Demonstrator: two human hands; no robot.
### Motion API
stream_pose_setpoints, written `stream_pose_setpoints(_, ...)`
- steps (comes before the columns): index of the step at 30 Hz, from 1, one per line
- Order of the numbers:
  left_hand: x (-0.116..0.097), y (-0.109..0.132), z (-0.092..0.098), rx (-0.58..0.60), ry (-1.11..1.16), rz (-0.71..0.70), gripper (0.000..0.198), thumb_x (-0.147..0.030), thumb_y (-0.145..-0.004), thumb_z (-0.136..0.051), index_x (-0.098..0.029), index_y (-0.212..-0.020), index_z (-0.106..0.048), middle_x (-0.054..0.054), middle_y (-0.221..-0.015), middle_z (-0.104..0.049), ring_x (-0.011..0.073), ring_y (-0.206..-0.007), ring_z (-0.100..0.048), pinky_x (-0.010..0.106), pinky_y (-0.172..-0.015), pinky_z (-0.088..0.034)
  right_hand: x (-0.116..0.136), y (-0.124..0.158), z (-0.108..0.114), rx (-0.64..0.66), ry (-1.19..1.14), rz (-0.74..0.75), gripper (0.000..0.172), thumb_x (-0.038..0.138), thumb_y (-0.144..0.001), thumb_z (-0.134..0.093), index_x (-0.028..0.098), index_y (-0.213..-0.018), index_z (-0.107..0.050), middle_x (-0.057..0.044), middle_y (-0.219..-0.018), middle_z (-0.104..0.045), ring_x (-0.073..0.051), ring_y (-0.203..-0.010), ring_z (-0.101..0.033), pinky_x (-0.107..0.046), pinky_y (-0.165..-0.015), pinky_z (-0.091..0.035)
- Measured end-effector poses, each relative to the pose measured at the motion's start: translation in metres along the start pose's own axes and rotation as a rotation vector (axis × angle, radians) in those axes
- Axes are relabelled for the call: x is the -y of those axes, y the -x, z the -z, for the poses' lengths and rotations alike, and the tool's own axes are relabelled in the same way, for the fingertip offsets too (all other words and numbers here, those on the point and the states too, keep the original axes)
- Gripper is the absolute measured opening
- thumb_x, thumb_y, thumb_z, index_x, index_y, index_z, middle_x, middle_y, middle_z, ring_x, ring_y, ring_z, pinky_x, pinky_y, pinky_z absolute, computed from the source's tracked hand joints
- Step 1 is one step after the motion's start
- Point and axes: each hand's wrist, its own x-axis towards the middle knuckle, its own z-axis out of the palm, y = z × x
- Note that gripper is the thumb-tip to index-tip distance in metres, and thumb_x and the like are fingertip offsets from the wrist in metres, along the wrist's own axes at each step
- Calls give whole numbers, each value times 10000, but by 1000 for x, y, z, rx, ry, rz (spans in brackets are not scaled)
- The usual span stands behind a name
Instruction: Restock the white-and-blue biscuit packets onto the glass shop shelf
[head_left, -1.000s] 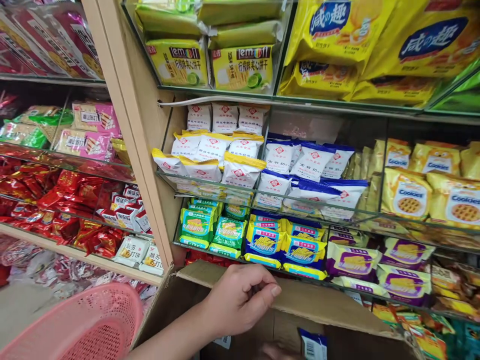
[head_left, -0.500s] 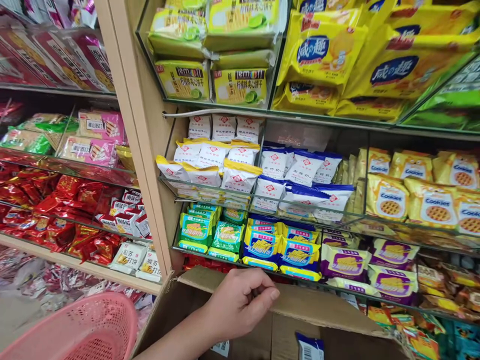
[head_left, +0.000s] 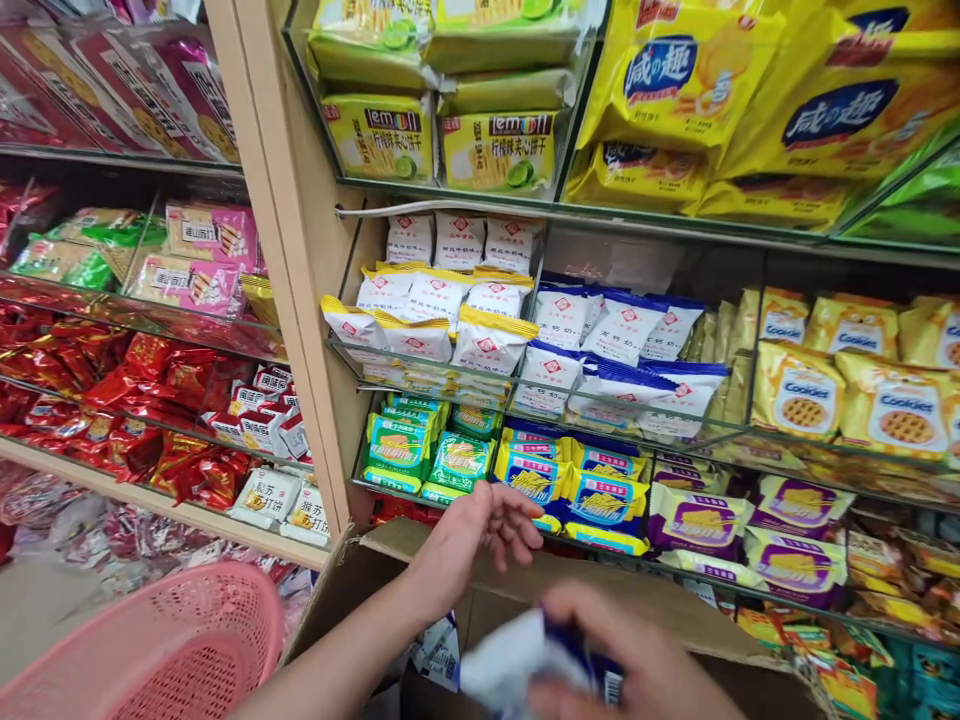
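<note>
My right hand, smeared by motion, grips a white-and-blue snack packet over the cardboard box. Up and to the left of it, my left hand is over the box's far edge, its fingers loosely curled and apart, with nothing in them. Inside the box lies another white-and-blue packet, partly hidden by my left forearm. Similar white packets with blue edges stand in rows on the middle shelf, beside white packets with yellow edges.
A pink plastic basket stands left of the box. Below the middle shelf sit green biscuit packs and purple ones. A wooden upright divides the shelving, and a glass shelf edge juts out above.
My right hand has come into view at the lower right with a packet. The fingers of my left hand have loosened and spread. The shelves sit slightly further right in view.
</note>
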Motion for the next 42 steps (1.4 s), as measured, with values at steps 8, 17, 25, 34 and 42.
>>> stream_pose_setpoints(8,-13,-1,-5,41,-321,83,409,-522,-818,-411,-138,-781,-548,-21,-650,-449,100,-590,-396,208,-541,-319,-14,-37,-1,-456,-205,25,262,435,-810,-460,195,-797,-565,17,-671,-550,-109,-604,-476,-203,-555,-376)
stream_pose_setpoints(17,-5,2,-19,-82,-527,0,328,-420,-849,-416,-140,-816,-583,-11,-630,-497,98,-568,-422,200,-513,-338,-25,-30,-8,-386,-607,-134,315,499,-798,-433,190,-758,-478,56,-561,-404,-77,-449,-386,-188,-393,-344)
stream_pose_setpoints(25,-3,-4,-6,-111,-24,179,530,-612,-790,-353,-205,-1129,-388,38,-840,-540,126,-539,-587,193,-408,-380,-34,-24,-12,-938,53,24,136,329,-837,-430,228,-780,-500,-72,-889,-651,-180,-729,-632,-291,-645,-516)
stream_pose_setpoints(34,-12,-3,-6,3,256,116,498,-245,-769,-619,-233,-1185,-347,67,-1082,-561,174,-942,-553,274,-743,-445,-34,-24,-4,-656,148,307,163,302,-780,-537,221,-913,-583,-111,-1192,-521,-236,-1063,-518,-345,-830,-478)
stream_pose_setpoints(42,-10,-1,-5,202,223,77,706,-73,-719,-641,-277,-1272,-253,65,-1178,-502,153,-1037,-503,315,-912,-352,-37,-30,6,-363,-610,-71,345,385,-748,-578,181,-1019,-514,-69,-1002,-599,-149,-769,-540,-314,-755,-451)
